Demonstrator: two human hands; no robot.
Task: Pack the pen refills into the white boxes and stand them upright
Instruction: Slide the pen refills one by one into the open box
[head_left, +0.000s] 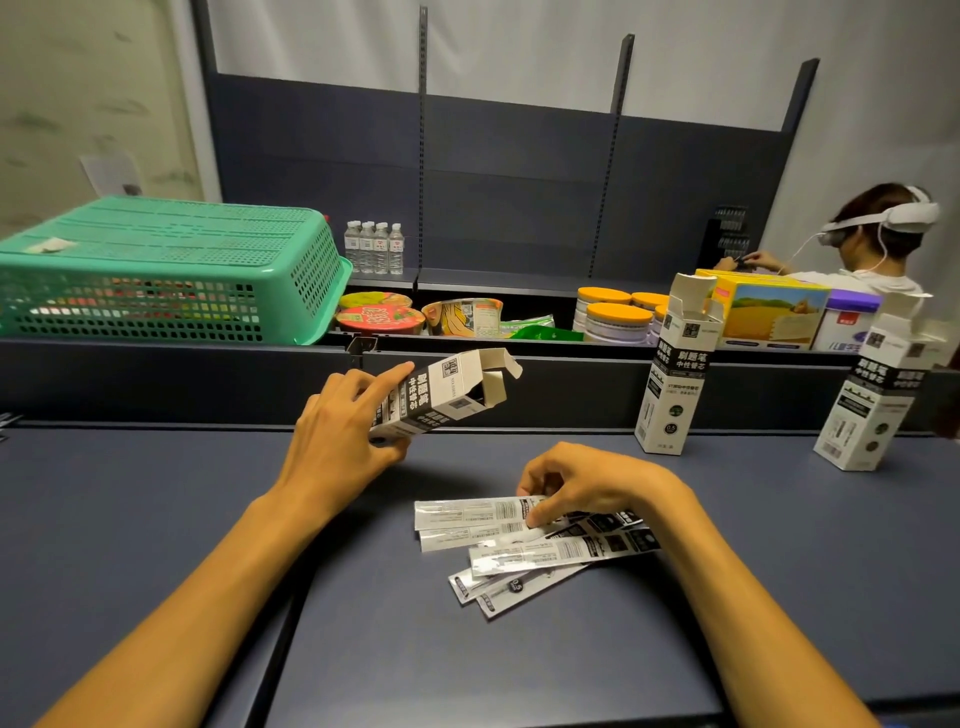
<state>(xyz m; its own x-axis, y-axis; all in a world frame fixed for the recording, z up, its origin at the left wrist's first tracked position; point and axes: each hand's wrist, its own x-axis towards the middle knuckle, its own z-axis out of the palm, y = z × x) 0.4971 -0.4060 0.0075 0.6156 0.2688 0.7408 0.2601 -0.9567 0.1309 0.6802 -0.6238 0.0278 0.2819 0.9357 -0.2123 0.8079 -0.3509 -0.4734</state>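
Two bare hands at work over the dark blue bench (156, 519). Left hand (343, 431) curled round one white box (441, 397), thumb under its lower end, forefinger stretched along its top side; box lifted clear of the bench, tilted, open flaps pointing right and slightly up. Right hand (587, 483) lowered onto a loose fan of pen refills (519, 545) in flat packets near the middle of the bench, fingers bent, thumb and fingertips pinching the uppermost packets; rest of the fan flat beneath and in front of the wrist. Upright along the far edge, toward the right: a second white box (675, 379), top flap open, and a third white box (878, 395) near the far right corner, leaning a little. Beyond the far edge, a green basket (171, 270) turned upside down.
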